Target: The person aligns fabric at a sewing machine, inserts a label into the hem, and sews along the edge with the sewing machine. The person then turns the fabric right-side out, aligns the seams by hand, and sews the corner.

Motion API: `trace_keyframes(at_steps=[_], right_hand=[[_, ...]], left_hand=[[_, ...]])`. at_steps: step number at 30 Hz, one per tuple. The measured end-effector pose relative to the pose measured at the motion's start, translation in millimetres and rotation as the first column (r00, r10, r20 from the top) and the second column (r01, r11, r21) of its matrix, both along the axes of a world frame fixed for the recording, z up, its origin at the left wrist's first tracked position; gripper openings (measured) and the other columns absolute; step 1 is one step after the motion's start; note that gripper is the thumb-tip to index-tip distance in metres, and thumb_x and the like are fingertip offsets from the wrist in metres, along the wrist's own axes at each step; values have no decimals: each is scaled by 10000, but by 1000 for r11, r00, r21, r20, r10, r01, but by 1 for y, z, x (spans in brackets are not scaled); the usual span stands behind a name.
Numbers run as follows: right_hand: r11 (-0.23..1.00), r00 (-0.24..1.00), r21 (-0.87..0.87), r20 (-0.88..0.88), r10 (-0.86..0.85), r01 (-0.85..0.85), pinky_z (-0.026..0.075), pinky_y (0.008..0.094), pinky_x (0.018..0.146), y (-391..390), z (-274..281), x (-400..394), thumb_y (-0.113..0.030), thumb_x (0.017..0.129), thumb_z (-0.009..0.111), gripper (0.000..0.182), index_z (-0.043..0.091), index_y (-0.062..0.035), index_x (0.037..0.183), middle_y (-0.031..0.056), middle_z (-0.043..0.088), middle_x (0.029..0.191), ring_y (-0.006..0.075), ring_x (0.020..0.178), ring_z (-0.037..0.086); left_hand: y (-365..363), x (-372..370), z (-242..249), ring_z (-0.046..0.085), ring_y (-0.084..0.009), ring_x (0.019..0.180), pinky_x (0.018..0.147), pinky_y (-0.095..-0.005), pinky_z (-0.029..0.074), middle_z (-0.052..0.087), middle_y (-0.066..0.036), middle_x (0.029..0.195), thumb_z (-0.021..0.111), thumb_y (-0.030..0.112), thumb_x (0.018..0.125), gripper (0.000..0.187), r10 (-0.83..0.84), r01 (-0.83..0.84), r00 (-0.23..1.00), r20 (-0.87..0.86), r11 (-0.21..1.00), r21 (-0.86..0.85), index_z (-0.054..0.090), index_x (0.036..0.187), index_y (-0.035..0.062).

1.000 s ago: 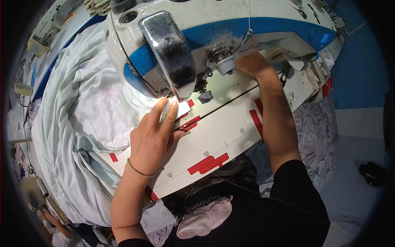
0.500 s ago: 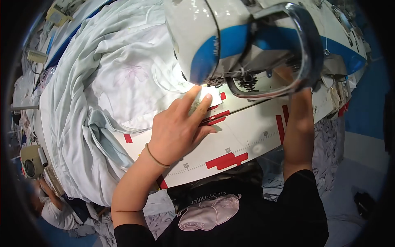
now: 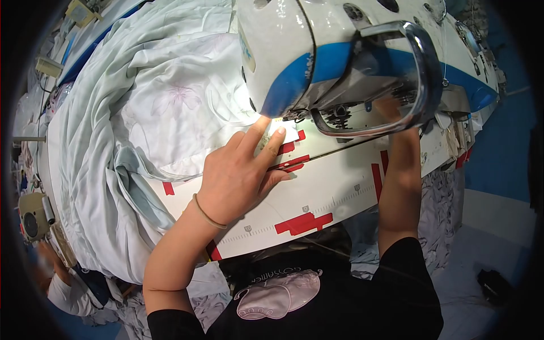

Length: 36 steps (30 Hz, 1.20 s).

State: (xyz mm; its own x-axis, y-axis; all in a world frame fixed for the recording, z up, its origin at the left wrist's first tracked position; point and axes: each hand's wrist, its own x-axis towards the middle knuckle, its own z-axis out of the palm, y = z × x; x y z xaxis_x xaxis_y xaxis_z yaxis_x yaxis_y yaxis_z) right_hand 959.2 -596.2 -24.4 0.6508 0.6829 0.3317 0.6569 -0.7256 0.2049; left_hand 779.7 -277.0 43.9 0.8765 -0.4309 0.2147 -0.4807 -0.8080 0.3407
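My left hand [image 3: 235, 178] lies flat, two fingertips [image 3: 279, 132] pinning the small white label [image 3: 288, 133] just under the sewing machine [image 3: 340, 62] head; my right hand is hidden behind the machine, so I cannot tell its grip. Since half a second ago the fingers nudged slightly forward, and a second ago my view sat further left. Pale fabric [image 3: 141, 119] is heaped on the desk [image 3: 334, 192] left of the hand.

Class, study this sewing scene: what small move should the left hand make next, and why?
Probably nudge the small white piece further under the needle. The left hand has two fingertips pressing it flat on the lit bed of the machine, just short of the needle area. The right hand is hidden behind the machine.
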Motion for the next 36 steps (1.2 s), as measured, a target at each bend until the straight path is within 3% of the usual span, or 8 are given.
trace_keyframes(at_steps=[5,14,17,19,23,25,28,36], right_hand=[[990,993,-132,114,-28,43,474,464,674,4,1,-5,-94,763,643,89,627,-21,715,141,634,709,337,688,595],[892,929,265,160,333,-366,492,420,705,52,20,-66,-132,782,742,219,659,-35,960,63,620,721,260,738,616],[830,957,478,105,270,-287,503,387,648,59,17,-67,-103,769,730,192,658,-23,929,59,612,702,239,670,607],[717,831,675,-491,261,174,502,353,610,63,33,-74,-109,781,717,182,654,-9,919,81,630,715,211,657,623],[736,759,568,-641,116,367,519,357,660,68,61,-80,-161,790,745,257,655,-8,975,95,665,758,190,703,643],[708,434,299,-901,-12,640,523,368,705,69,76,-77,-204,802,759,319,650,-8,1030,108,687,828,192,751,646],[673,585,550,-783,210,495,520,389,785,60,61,-68,-229,811,760,343,655,-11,1054,133,690,915,247,847,657],[736,636,478,-767,84,479,521,388,820,55,63,-67,-230,844,708,322,652,-20,1081,142,685,973,257,890,656]], left_hand=[[0,3,-2,615,-227,968,646,-341,532,509,-110,1356,787,423,730,678,11,-11,1000,20,1000,11,599,1296,101],[2,4,-1,605,-226,927,644,-342,533,508,-98,1368,791,430,717,696,-1,1,1000,30,1000,-16,596,1299,104],[2,1,1,607,-221,921,636,-340,533,508,-89,1372,787,434,719,686,-13,14,1000,24,1000,-25,596,1292,110],[2,0,1,608,-217,918,631,-340,532,509,-85,1373,785,436,720,681,-20,21,999,29,999,-30,595,1289,114],[3,-1,0,613,-214,929,620,-337,532,506,-83,1374,781,436,727,672,-36,38,999,36,998,-46,588,1288,121],[2,-1,0,614,-215,934,618,-336,531,505,-83,1374,780,436,729,672,-38,40,999,34,998,-44,585,1290,121],[2,1,0,617,-222,962,630,-339,533,502,-90,1371,781,432,731,671,-26,26,999,23,999,-26,588,1293,121],[1,7,-4,596,-235,940,665,-348,536,512,-108,1325,796,423,709,704,17,-18,999,38,1000,21,588,1312,124]])
